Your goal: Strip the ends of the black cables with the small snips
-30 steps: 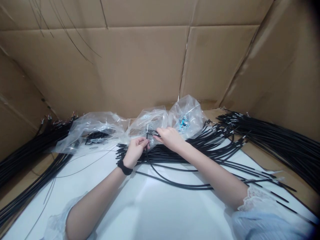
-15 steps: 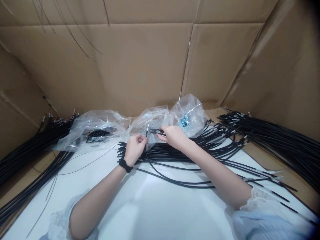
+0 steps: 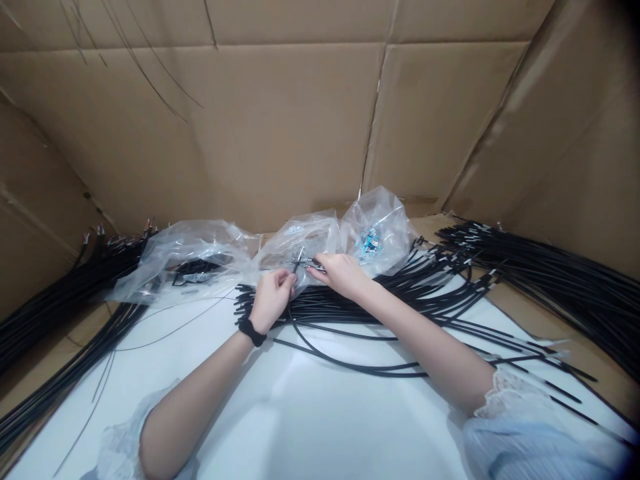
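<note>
My left hand (image 3: 273, 297), with a black band at the wrist, is pinched round the end of a black cable (image 3: 350, 363) that loops back across the white table (image 3: 310, 420). The cable's thin metal tip points up between my hands. My right hand (image 3: 339, 272) is closed on a small dark part (image 3: 311, 262) held against that tip. Both hands work just in front of clear plastic bags (image 3: 300, 243).
A pile of black cables (image 3: 400, 300) lies behind my hands and fans to the right (image 3: 550, 273). Another bundle (image 3: 55, 313) lies at the left. A bag with small blue parts (image 3: 371, 241) sits at the back. Cardboard walls (image 3: 280, 133) enclose the table.
My hands have stayed together at the cable end; the right hand has shifted slightly, bringing the small dark part closer to the tip. The cable loop has barely moved.
</note>
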Motion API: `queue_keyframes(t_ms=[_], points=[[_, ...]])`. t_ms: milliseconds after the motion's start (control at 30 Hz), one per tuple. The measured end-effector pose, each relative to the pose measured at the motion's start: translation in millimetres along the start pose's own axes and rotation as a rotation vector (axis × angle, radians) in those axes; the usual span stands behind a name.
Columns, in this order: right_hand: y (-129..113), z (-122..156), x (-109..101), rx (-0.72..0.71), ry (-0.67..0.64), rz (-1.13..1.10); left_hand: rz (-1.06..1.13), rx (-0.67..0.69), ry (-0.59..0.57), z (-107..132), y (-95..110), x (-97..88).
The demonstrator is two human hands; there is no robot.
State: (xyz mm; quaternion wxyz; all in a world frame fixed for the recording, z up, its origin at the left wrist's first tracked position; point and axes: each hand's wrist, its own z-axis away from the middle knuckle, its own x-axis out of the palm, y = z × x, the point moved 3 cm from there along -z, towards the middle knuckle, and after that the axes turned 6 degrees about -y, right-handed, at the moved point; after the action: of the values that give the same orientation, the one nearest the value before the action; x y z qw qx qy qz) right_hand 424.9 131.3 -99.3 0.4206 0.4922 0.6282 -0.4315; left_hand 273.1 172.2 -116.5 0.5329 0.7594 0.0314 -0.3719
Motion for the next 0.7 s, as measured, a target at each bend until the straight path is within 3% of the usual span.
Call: queue_keyframes(t_ms=[700], points=[[-20, -37, 12, -0.059, -0.044, -0.07, -0.165, -0.102, 0.172, -8, -19, -13.0]])
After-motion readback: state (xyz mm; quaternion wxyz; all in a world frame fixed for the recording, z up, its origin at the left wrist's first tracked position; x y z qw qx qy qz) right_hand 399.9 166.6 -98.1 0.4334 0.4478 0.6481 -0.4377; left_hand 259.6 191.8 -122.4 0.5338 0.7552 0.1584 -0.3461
